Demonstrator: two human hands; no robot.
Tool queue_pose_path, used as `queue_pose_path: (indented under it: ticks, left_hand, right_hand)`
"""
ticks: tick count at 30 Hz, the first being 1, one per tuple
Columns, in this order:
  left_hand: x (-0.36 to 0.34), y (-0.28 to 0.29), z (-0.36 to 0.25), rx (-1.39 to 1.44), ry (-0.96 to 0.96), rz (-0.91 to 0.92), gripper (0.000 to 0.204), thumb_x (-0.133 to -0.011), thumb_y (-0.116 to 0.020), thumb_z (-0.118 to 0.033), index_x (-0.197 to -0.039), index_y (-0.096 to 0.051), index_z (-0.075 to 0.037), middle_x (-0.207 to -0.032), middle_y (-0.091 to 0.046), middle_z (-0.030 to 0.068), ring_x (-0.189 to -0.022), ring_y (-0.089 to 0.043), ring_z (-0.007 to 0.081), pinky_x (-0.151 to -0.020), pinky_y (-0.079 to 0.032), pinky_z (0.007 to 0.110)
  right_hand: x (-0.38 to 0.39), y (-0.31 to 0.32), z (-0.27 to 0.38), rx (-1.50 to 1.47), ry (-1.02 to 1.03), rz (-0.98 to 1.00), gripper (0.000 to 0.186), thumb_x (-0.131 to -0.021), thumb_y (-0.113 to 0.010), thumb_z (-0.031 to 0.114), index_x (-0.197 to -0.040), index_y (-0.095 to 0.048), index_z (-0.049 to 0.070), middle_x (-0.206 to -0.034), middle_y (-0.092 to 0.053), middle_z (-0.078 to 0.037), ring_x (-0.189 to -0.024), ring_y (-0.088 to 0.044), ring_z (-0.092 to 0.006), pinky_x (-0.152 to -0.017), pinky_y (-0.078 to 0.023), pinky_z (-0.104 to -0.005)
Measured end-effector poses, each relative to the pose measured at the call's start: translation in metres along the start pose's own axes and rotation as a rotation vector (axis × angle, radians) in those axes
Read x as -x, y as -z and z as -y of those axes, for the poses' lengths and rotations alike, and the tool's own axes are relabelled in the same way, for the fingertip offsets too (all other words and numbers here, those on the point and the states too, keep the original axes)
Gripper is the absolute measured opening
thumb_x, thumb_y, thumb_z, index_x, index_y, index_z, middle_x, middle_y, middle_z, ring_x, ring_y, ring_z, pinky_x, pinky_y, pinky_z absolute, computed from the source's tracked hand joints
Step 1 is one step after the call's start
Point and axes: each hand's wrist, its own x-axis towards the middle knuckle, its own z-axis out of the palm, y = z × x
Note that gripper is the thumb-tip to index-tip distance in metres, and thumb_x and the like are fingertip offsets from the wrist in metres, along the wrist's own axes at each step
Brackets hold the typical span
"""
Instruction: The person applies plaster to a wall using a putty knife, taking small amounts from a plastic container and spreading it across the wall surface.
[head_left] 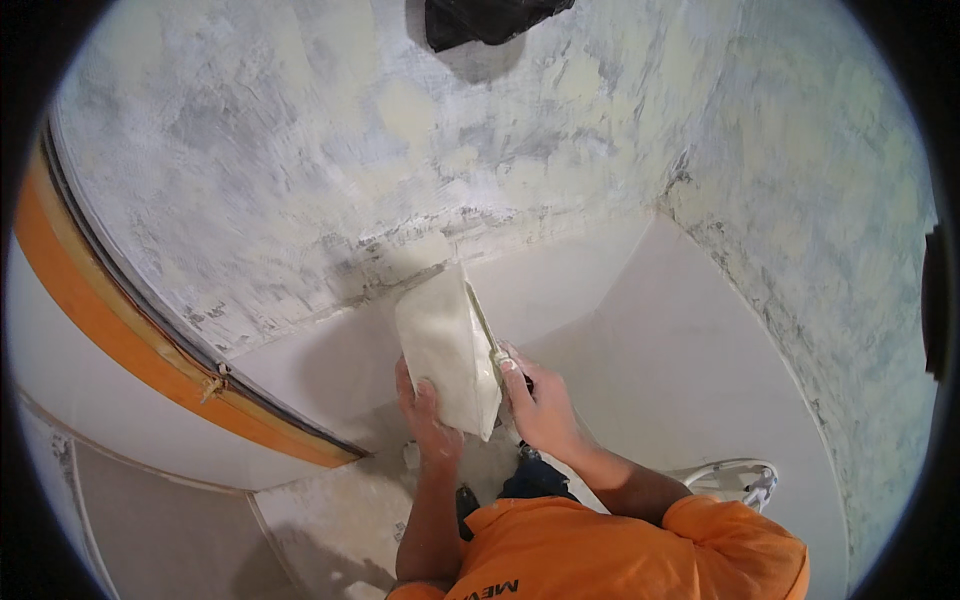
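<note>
Head view: left hand (428, 418) gripping a putty-coated plastering board (447, 350), right hand (535, 400) clutching a trowel (484, 325) against it, low by patchy wall (300, 170).

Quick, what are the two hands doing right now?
Left hand: closed around the lower edge of the plaster-coated board.
Right hand: closed on the putty knife, held against the board's side.

L hand (432, 415) raised, fingers gripping; R hand (535, 400) alongside, fingers curled shut, forearms bare.
</note>
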Motion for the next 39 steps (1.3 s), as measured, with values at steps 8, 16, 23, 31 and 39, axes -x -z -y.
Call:
queue_pose_path:
  ticks: [8,16,23,31,39]
  left_hand:
    - [-0.011,0.011,0.011,0.109,0.09,-0.13,0.067,-0.097,-0.053,-0.045,-0.148,-0.036,-0.004,-0.135,-0.049,0.0147,-0.125,-0.052,0.0298,-0.102,-0.047,0.044]
    - [-0.019,0.03,0.047,0.239,0.164,-0.141,0.072,-0.095,-0.054,-0.047,-0.151,-0.033,-0.007,-0.14,-0.046,0.0155,-0.127,-0.051,0.031,-0.104,-0.046,0.045]
    - [-0.033,0.035,0.054,0.207,0.174,-0.18,0.068,-0.101,-0.04,-0.059,-0.15,-0.039,-0.011,-0.141,-0.051,0.0101,-0.128,-0.053,0.0275,-0.105,-0.046,0.044]
    - [-0.038,0.017,0.044,0.305,0.265,-0.248,0.07,-0.1,-0.041,-0.059,-0.152,-0.038,-0.012,-0.142,-0.051,0.01,-0.128,-0.053,0.0281,-0.105,-0.046,0.045]
    - [-0.041,0.028,0.065,0.288,0.265,-0.1,0.074,-0.096,-0.05,-0.051,-0.156,-0.027,-0.012,-0.148,-0.041,0.0116,-0.135,-0.044,0.0301,-0.111,-0.04,0.047]
  right_hand:
    - [-0.033,-0.009,-0.001,-0.033,0.017,0.116,0.038,-0.104,-0.047,0.02,-0.125,-0.06,-0.008,-0.116,-0.063,-0.035,-0.112,-0.059,-0.0502,-0.097,-0.047,-0.0431]
    - [-0.059,-0.008,-0.049,0.102,0.016,0.158,0.036,-0.103,-0.049,0.024,-0.109,-0.063,-0.009,-0.092,-0.063,-0.034,-0.089,-0.06,-0.0527,-0.082,-0.047,-0.0486]
    - [-0.05,0.026,-0.064,-0.072,-0.22,0.246,0.033,-0.103,-0.053,0.027,-0.098,-0.063,-0.004,-0.067,-0.058,-0.014,-0.065,-0.059,-0.0254,-0.065,-0.047,-0.0394]
    - [-0.007,0.05,-0.071,-0.469,-0.441,0.301,0.024,-0.101,-0.058,0.021,-0.101,-0.067,-0.001,-0.067,-0.058,0.002,-0.062,-0.051,-0.0072,-0.059,-0.042,-0.0255]
    - [0.022,0.029,-0.077,-0.236,-0.137,0.046,0.026,-0.091,-0.068,0.006,-0.116,-0.067,-0.002,-0.076,-0.056,0.004,-0.069,-0.045,-0.0041,-0.064,-0.04,-0.0216]
